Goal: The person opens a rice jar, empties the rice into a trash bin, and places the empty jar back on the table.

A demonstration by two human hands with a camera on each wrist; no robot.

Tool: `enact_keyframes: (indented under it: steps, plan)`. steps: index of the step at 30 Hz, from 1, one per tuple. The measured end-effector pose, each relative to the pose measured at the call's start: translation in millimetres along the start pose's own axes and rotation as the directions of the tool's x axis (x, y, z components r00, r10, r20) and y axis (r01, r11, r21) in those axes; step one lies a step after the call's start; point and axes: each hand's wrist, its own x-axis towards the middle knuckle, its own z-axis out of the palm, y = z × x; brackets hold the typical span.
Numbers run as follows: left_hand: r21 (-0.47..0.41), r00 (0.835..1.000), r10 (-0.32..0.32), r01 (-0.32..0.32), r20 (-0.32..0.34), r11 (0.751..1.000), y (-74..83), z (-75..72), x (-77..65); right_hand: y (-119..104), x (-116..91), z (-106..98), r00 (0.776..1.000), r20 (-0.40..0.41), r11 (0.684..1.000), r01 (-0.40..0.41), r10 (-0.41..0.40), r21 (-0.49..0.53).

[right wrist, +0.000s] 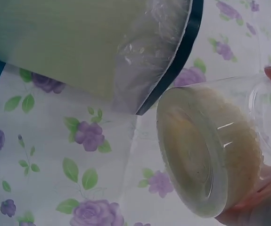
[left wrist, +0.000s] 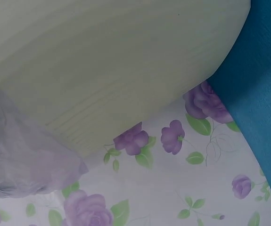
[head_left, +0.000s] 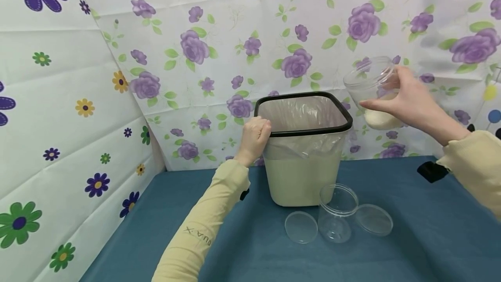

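A pale trash can (head_left: 301, 177) with a black rim ring and a clear bag liner (head_left: 307, 112) stands upright at the back of the table. My left hand (head_left: 256, 136) grips its rim at the left corner; in the left wrist view only the can's side (left wrist: 126, 61) and loose liner show, the hand being out of frame. To the right of the can, my right hand (head_left: 416, 99) holds a clear plastic jar (head_left: 364, 82) in the air, its mouth tilted toward the can. Whitish, rice-like grains (right wrist: 241, 141) lie in the bottom of that jar.
A second clear jar (head_left: 336, 225) stands upright before the can, between two round clear lids (head_left: 301, 227) (head_left: 373, 219) lying flat. Blue cloth (head_left: 250, 256) covers the table. Flowered sheets (head_left: 219, 25) hang behind and at the left.
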Motion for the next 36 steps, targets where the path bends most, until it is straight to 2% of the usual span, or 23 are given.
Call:
enact_keyframes:
  steps: [6, 13, 27, 36]
  plan:
    - [-0.013, 1.0, -0.004, 0.004, -0.005, 1.0, -0.5, 0.4, -0.4, -5.0, 11.9, 5.9, 0.998, 0.011, 0.996, 0.068, -0.068, -0.061]
    - [-0.008, 1.0, -0.003, 0.003, -0.017, 1.0, 0.1, 0.5, 0.0, -11.2, 22.9, 13.7, 0.991, 0.022, 0.987, 0.132, -0.131, -0.087]
    - [-0.009, 1.0, -0.006, 0.006, -0.018, 1.0, 0.6, 1.1, -0.5, -15.4, 30.0, 20.6, 0.968, 0.053, 0.952, 0.253, -0.247, -0.175]
    - [-0.009, 1.0, -0.017, 0.017, -0.001, 1.0, 1.7, -0.2, 0.1, -18.8, 35.1, 24.9, 0.963, 0.08, 0.943, 0.268, -0.257, -0.199]
